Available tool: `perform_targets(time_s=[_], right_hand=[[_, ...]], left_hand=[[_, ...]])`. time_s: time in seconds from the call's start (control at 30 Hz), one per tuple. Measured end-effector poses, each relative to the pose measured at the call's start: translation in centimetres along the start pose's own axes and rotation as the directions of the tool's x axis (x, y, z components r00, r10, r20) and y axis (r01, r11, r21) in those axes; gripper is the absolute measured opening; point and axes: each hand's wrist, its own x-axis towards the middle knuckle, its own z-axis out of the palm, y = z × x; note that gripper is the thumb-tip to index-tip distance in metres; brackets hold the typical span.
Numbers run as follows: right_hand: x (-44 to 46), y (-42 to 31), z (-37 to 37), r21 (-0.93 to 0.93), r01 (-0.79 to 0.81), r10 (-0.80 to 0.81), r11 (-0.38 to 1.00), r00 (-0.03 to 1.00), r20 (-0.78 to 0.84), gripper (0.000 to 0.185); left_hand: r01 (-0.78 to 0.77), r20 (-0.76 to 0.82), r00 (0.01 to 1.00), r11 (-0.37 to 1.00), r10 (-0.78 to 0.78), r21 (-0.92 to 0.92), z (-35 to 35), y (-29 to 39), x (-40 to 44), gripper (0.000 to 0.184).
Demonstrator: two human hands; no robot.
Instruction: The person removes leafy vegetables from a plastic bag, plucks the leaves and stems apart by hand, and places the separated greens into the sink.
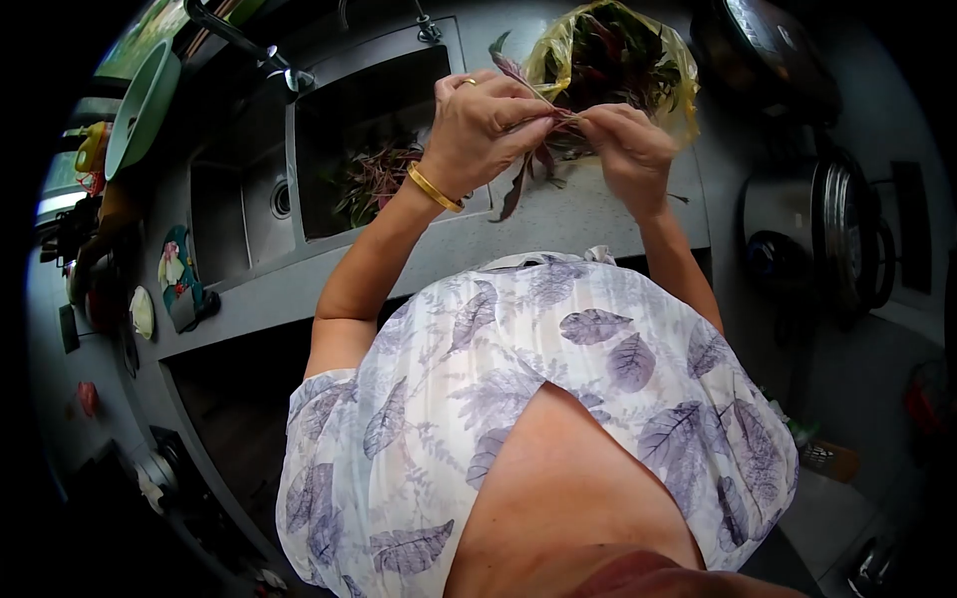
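Observation:
My left hand (488, 128), with a gold bangle at its wrist, pinches a stem of purple-green leafy greens (514, 187). Long dark leaves stick out above and below its fingers. Close on the right, my right hand (634, 149) pinches the same stem at its thin end, so the two sets of fingertips nearly meet. Both hands are over the counter edge, just in front of a yellowish plastic bag (688, 75) filled with more of these greens. A pile of leafy stems (377, 184) lies in the sink basin to the left of my left hand.
The double sink (291, 179) has a faucet (284, 72) behind it. A green basin (143, 108) leans at the far left, near a yellow bottle (93, 148). On the right stand a metal pot (832, 214) and a dark appliance (763, 50).

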Motion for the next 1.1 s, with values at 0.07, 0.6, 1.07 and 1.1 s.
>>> perform_targets(time_s=[0.07,0.6,1.07,1.1], right_hand=[[0.0,-0.2,0.7,0.022,-0.014,0.013,1.0,1.0,0.014,0.008],[-1.7,-1.6,10.6,0.209,-0.103,0.079,0.972,0.99,0.12,0.004],[-1.4,0.9,9.1,-0.229,0.147,-0.096,0.962,0.971,0.221,0.03],[-1.5,2.0,7.6,-0.244,0.081,-0.02,0.966,0.969,0.245,0.02]], left_hand=[[-0.025,-0.021,0.999,0.996,0.027,0.09,-0.5,0.3,-0.4,0.013],[0.378,-0.303,0.807,0.838,-0.507,-0.394,-0.3,-2.5,-9.1,0.008],[0.848,-0.51,0.469,0.529,-0.721,0.031,-3.8,-16.6,-15.3,0.03],[0.87,-0.491,0.418,0.493,-0.764,-0.026,-3.8,-16.8,-15.5,0.032]])
